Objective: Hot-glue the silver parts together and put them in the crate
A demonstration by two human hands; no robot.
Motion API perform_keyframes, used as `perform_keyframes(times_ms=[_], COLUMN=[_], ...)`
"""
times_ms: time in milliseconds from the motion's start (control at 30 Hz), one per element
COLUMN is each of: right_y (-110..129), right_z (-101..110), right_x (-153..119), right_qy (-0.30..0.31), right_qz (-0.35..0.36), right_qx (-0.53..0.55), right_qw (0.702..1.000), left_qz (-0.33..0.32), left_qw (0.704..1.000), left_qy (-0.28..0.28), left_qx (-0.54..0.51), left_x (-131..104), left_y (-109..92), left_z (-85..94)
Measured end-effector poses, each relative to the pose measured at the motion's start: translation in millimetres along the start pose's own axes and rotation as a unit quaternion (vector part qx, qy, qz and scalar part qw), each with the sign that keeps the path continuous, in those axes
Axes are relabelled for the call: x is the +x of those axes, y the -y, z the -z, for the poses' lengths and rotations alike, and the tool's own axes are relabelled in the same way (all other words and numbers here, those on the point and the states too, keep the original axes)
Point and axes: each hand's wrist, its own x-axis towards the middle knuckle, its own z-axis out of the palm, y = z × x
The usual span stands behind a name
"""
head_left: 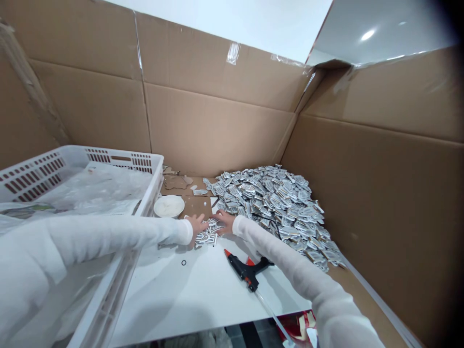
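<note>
My left hand [196, 225] rests at the left side of a small cluster of white cut-out pieces with dark outlines [207, 238] on the white table. Its fingers are apart and touch the pieces. From the right, my right hand [226, 221] reaches over the same cluster, fingers spread, partly covering it. Behind and to the right lies a large heap of similar grey-white pieces [268, 193]. Nearer to me, a black glue gun with an orange tip [246, 270] lies on the table, a clear glue stick [268, 307] sticking out of its back.
A white plastic crate [157, 169] with clear plastic bags [108, 186] stands on the left. A round white dish [168, 206] sits beside it. A small dark ring [183, 263] lies on the white tabletop [170, 295]. Cardboard walls [217, 125] enclose the back and right.
</note>
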Motion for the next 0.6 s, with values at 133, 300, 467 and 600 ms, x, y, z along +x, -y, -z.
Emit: perform_keyframes(times_ms=[133,300,467,600], right_y=[10.3,24.6,35.6,41.6], right_z=[-2.1,-7.8,-10.3,-9.3], right_x=[-5.4,-21.2,-28.1,-30.6], right_qy=[-0.019,-0.041,-0.038,-0.023], right_qz=[-0.007,0.009,0.004,-0.071], right_qx=[-0.06,-0.113,-0.143,-0.193], right_qw=[0.998,0.993,0.989,0.978], left_qz=[0.0,-0.014,-0.001,0.003], left_qw=[1.0,1.0,0.998,0.995], left_qy=[0.003,-0.006,-0.043,-0.094], left_qx=[0.012,0.014,0.036,0.042], left_x=[-3.1,-3.8,-5.3,-27.9], left_y=[4.7,7.9,3.3,28.9], left_z=[8.1,10.3,12.2,57.0])
